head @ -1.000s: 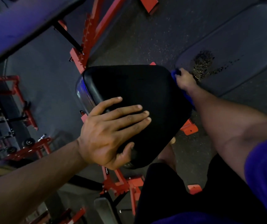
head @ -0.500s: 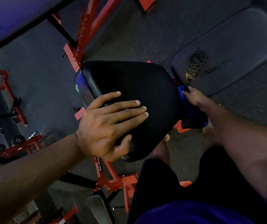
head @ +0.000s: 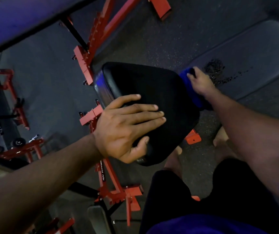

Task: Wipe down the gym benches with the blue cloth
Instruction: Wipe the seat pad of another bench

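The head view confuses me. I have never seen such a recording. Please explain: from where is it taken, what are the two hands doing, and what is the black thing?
The camera sits on the person's head and looks down. The black padded seat cushion belongs to a gym bench with a red metal frame. The left hand lies flat on it, fingers straight, thumb at the near edge. The right hand presses a blue cloth against the cushion's far side. Below are the person's dark shorts.
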The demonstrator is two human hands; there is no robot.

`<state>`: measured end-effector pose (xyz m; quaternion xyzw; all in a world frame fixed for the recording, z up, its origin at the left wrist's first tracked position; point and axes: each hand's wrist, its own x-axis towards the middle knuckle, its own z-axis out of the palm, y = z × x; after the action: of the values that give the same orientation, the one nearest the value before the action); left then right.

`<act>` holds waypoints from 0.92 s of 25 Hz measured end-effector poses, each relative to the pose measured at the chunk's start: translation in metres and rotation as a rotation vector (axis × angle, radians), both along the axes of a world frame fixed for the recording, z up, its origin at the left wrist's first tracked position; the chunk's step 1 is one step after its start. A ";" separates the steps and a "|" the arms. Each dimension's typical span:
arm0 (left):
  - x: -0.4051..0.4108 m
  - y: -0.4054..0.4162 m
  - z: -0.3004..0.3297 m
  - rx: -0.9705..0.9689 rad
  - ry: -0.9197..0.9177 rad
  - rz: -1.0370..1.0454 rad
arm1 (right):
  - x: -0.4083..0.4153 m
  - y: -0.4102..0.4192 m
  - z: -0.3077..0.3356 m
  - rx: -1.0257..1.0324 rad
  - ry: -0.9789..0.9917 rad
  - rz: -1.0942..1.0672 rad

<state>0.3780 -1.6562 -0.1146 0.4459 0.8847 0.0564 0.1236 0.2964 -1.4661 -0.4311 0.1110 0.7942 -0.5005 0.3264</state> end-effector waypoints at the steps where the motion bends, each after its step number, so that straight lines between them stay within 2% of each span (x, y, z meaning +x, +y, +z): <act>1: 0.001 0.001 -0.001 0.011 -0.009 0.008 | 0.015 0.012 0.007 0.008 -0.008 -0.048; 3: 0.001 -0.001 0.001 0.045 0.000 0.022 | 0.044 0.030 0.030 0.029 0.008 -0.143; 5: 0.006 -0.001 0.002 0.101 0.060 0.152 | 0.061 0.042 0.065 0.026 0.057 -0.251; 6: 0.013 0.000 0.001 0.147 0.094 0.299 | 0.066 0.046 0.086 0.009 0.084 -0.296; 8: 0.034 0.005 -0.007 0.294 0.097 0.803 | 0.071 0.049 0.133 -0.045 0.138 -0.339; 10: 0.051 0.010 -0.011 0.510 -0.097 1.322 | 0.079 0.042 0.181 -0.120 0.228 -0.346; 11: 0.055 0.011 -0.013 0.613 -0.224 1.434 | 0.086 0.036 0.205 -0.170 0.265 -0.347; 13: 0.056 0.012 -0.011 0.689 -0.360 1.482 | 0.106 0.020 0.248 -0.304 0.329 -0.316; 15: 0.055 0.011 -0.011 0.736 -0.349 1.427 | 0.134 0.006 0.271 -0.385 0.482 -0.175; 18: 0.056 0.005 -0.022 0.803 -0.292 1.344 | 0.145 -0.021 0.268 -0.334 0.740 0.019; 20: 0.056 0.002 -0.028 0.819 -0.283 1.325 | 0.116 -0.044 0.266 -0.297 0.701 0.047; 23: 0.056 0.001 -0.030 0.821 -0.271 1.320 | 0.042 -0.077 0.268 -0.407 0.568 0.075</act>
<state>0.4340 -1.6555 -0.1446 -0.1723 0.8520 0.4943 -0.0031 0.3385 -1.5430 -0.1631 -0.1293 0.7406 -0.6473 0.1257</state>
